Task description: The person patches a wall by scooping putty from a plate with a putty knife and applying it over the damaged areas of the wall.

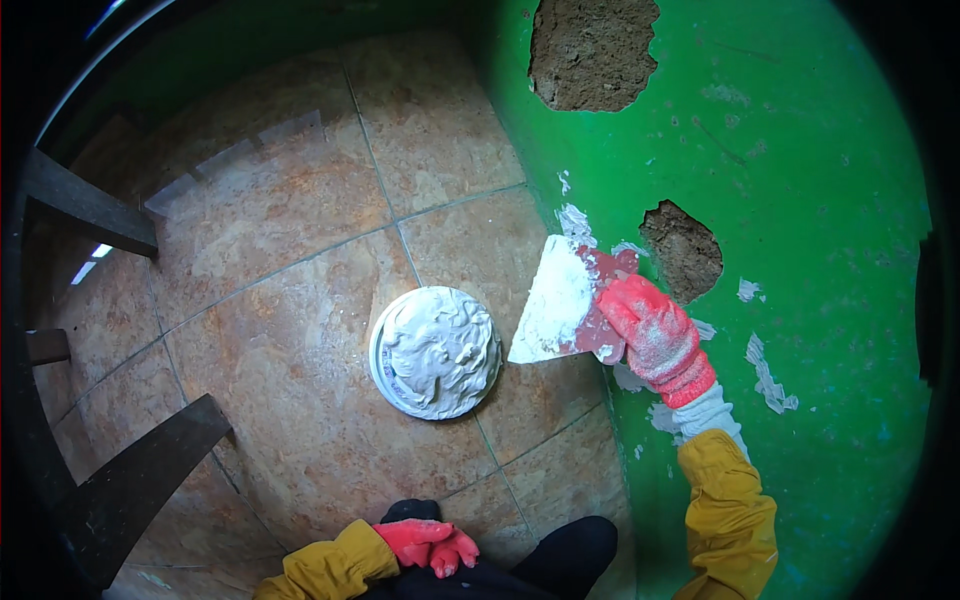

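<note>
My right hand (pixel 655 335), in a red glove dusted white, is closed on a putty knife (pixel 600 318) beside the green wall. White filler (pixel 552 305) coats the wide blade. Just above the glove, a hole (pixel 683 250) in the wall bares rough brown material. To the left of the blade, a round tub (pixel 378 375) heaped with white filler (pixel 440 350) stands on the tiles. My left hand (pixel 430 545), also red-gloved, rests low by my leg with its fingers apart and nothing in it.
A larger hole (pixel 593 50) opens higher up in the green wall (pixel 820 200). White smears (pixel 768 375) mark the paint around my right arm. Dark wooden furniture legs (pixel 140 490) stand on the tiled floor (pixel 280 350) at the left. My knee (pixel 575 555) is at the lower edge.
</note>
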A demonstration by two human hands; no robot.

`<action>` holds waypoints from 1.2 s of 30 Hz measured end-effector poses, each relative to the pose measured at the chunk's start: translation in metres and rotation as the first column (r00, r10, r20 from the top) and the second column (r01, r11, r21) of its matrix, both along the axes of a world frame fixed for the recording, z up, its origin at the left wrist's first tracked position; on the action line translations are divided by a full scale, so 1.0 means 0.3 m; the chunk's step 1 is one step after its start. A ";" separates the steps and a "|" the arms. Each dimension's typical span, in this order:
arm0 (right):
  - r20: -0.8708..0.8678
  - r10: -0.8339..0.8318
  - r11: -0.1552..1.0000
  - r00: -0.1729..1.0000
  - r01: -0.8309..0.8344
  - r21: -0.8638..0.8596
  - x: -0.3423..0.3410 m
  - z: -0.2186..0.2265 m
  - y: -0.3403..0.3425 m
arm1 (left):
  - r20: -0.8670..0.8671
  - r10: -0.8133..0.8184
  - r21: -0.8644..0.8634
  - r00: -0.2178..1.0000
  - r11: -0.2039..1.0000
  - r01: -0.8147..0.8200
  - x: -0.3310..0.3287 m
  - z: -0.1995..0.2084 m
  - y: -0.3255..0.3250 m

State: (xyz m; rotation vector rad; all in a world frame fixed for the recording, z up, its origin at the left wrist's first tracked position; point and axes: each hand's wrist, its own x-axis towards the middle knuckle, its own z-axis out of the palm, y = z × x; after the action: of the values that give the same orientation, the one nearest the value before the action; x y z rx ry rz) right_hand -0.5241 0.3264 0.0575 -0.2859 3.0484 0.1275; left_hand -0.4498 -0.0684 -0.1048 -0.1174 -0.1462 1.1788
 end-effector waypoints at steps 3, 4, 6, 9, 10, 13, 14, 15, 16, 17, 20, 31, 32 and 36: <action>0.056 0.053 0.990 0.997 -0.060 0.131 0.012 -0.012 0.024 | -0.012 0.004 -0.015 1.000 1.000 -0.004 0.003 -0.001 -0.009; 0.070 0.071 0.985 0.995 -0.081 0.152 0.008 -0.018 0.029 | -0.018 0.009 -0.027 1.000 1.000 -0.009 0.008 0.001 -0.013; 0.098 0.109 0.971 0.989 -0.127 0.202 -0.012 -0.015 0.035 | -0.017 0.008 -0.030 1.000 1.000 -0.009 0.008 0.001 -0.017; 0.157 0.126 0.945 0.979 -0.167 0.283 -0.031 0.029 0.060 | -0.029 -0.008 -0.002 1.000 1.000 0.008 -0.010 0.006 0.002; 0.179 0.121 0.933 0.976 -0.174 0.314 -0.034 0.047 0.064 | -0.045 -0.018 0.012 0.999 1.000 0.019 -0.017 0.005 0.012; 0.184 0.194 0.938 0.964 -0.237 0.253 -0.105 -0.053 0.075 | -0.073 0.021 -0.073 0.997 0.997 -0.027 0.012 0.009 -0.037; 0.209 0.174 0.930 0.962 -0.231 0.288 -0.103 -0.029 0.083 | -0.065 0.011 -0.044 0.998 0.999 -0.014 0.011 -0.002 -0.024; 0.233 0.161 0.919 0.959 -0.231 0.318 -0.099 -0.001 0.090 | -0.060 0.001 -0.011 0.998 1.000 -0.002 0.009 -0.013 -0.011; 0.257 0.140 0.908 0.956 -0.227 0.353 -0.101 0.028 0.099 | -0.055 -0.011 0.024 0.998 1.000 0.012 0.006 -0.023 0.005; 0.265 0.146 0.907 0.953 -0.236 0.349 -0.114 0.014 0.100 | -0.055 -0.010 0.018 0.998 1.000 0.011 0.005 -0.021 0.004; 0.268 0.175 0.901 0.947 -0.264 0.345 -0.137 0.009 0.101 | -0.045 -0.019 0.006 0.999 1.000 0.020 -0.006 -0.009 0.005; 0.266 0.164 0.889 0.950 -0.259 0.377 -0.067 0.119 0.067 | -0.036 -0.047 0.072 0.998 0.996 0.049 0.009 -0.049 0.021; 0.255 0.180 0.899 0.950 -0.265 0.349 -0.071 0.099 0.065 | -0.038 -0.035 0.044 0.999 0.998 0.036 0.011 -0.038 0.009; 0.233 0.195 0.919 0.953 -0.260 0.296 -0.087 0.051 0.059 | -0.048 -0.026 -0.013 0.999 1.000 0.026 0.016 -0.022 -0.016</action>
State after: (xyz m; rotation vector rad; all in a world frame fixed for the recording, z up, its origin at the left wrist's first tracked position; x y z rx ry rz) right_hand -0.5502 0.3442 0.0728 -0.5889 2.7252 0.5721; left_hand -0.4449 -0.0731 -0.1113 -0.1013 -0.0951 1.1559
